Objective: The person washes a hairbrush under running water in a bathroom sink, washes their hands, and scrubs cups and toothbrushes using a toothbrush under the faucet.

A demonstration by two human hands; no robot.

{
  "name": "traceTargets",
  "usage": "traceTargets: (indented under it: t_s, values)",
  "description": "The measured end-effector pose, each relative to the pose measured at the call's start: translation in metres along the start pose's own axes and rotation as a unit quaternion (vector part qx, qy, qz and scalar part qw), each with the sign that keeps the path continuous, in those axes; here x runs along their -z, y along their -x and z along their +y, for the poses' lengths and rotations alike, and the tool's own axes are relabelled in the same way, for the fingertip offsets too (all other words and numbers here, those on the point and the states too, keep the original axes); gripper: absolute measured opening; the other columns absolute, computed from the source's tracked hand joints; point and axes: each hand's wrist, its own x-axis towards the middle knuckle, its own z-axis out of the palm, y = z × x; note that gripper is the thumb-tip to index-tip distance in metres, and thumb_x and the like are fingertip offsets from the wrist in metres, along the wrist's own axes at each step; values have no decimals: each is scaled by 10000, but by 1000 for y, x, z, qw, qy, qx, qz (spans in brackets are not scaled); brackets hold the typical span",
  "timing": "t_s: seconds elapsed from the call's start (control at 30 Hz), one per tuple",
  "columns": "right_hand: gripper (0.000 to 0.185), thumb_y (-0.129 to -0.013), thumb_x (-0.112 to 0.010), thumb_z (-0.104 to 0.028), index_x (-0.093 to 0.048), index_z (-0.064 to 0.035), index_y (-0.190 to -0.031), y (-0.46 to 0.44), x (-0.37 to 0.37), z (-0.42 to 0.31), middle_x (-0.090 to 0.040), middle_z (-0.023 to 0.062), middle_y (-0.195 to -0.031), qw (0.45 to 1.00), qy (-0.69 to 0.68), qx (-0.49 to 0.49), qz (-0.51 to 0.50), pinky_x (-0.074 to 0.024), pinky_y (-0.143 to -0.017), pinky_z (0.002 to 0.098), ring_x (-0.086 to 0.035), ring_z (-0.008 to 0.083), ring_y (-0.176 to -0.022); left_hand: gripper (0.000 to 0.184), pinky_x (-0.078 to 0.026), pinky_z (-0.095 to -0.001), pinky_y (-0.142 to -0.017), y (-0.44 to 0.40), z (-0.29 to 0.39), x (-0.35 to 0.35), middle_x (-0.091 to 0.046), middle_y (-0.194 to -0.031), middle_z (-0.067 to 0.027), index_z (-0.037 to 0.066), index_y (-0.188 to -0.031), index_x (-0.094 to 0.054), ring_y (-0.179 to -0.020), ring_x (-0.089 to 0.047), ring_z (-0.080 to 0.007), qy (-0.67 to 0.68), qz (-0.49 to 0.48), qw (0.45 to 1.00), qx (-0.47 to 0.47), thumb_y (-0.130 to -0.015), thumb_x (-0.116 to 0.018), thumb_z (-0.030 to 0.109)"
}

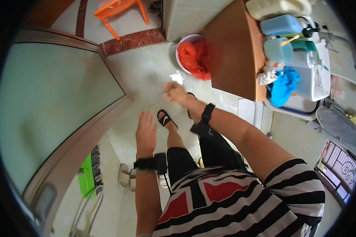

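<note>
My left hand (146, 128) is held out over the floor with its fingers stretched, and nothing shows in it. Farther forward, my right hand (175, 94) is blurred; its fingers look loosely bent and apart, and I make out no object in them. Just beyond the right hand is a bright white patch (177, 77), crumpled in outline; I cannot tell whether it is paper or glare. Past that stands a round white bin (179, 59) lined with a red plastic bag (192, 55). Dark bands with small boxes circle both wrists.
A brown cabinet (235, 51) at the right carries bottles, a light blue cup (278, 50) and a blue cloth (283, 87). A frosted glass door (63, 106) fills the left. Slippers (124, 175) lie on the tiles. An orange stool (120, 10) stands beyond the threshold.
</note>
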Motion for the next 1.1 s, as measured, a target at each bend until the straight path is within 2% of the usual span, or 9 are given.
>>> traceTargets:
  t_s: [0.07,0.1,0.37,0.5,0.77,0.87,0.93,0.97,1.1]
  values:
    - [354,-805,-639,-307,-640,-76,-1072,25,29,15,-653,176,-1064,992,105,-17,67,-523,-746,422,-663,345,-829,610,-150,-371,-1112,60,9,-14,-269,-1496,-102,91,-1441,-262,-1402,-182,-208,26,64,996,58,-976,-329,480]
    - [359,-799,-639,-303,-644,-51,-1056,-79,38,37,-640,201,-1076,970,197,17,141,-511,-793,413,-648,362,-886,600,-171,-366,-1105,-26,-2,21,-287,-1487,-105,73,-1431,-278,-1392,-211,-210,13,77,996,46,-978,-347,460]
    - [627,-846,-575,-436,-390,-103,-1345,-148,87,121,-591,195,-1173,880,457,-130,12,-471,-876,440,-573,321,-1095,520,-225,-362,-1090,-36,-59,87,-414,-1405,-128,35,-1387,-349,-1335,-343,-241,-33,208,972,104,-975,-419,345]
    - [522,-879,-533,-414,-442,-115,-1297,-186,86,167,-622,158,-1134,850,444,-258,121,-479,-861,437,-602,330,-1049,509,-245,-369,-1085,-53,-80,102,-422,-1393,-151,18,-1378,-355,-1326,-356,-250,0,233,964,127,-966,-452,301]
    - [275,-828,-540,-296,-675,-56,-825,-124,80,178,-646,211,-812,915,326,-130,197,-501,-741,459,-629,385,-863,506,-251,-368,-1072,-77,-94,91,-467,-1357,-135,20,-1364,-382,-1302,-385,-237,-6,232,961,151,-957,-482,303]
    - [215,-822,-545,-289,-666,-127,-897,-22,26,151,-654,163,-827,944,240,-135,181,-501,-690,456,-635,351,-809,505,-234,-375,-1076,-84,-94,83,-489,-1338,-121,26,-1351,-404,-1298,-390,-222,-23,231,962,148,-950,-493,319]
    - [164,-815,-566,-252,-636,-110,-858,31,18,135,-642,149,-790,950,305,-47,-44,-501,-658,446,-633,345,-774,503,-219,-381,-1080,-88,-93,76,-498,-1331,-112,32,-1344,-418,-1296,-392,-213,-35,227,962,148,-945,-500,328]
    - [169,-811,-575,-261,-635,-111,-861,51,6,102,-643,150,-790,953,260,-118,-97,-498,-674,435,-634,340,-771,519,-229,-376,-1060,-90,-92,73,-518,-1307,-102,38,-1331,-440,-1277,-409,-200,-70,233,957,157,-928,-524,354]
    - [195,-820,-581,-286,-646,-118,-895,86,-22,100,-647,143,-802,970,165,-82,-156,-487,-725,430,-635,329,-800,539,-254,-358,-977,-94,-90,70,-587,-1205,-68,54,-1262,-530,-1211,-447,-153,-195,251,922,220,-860,-609,405]
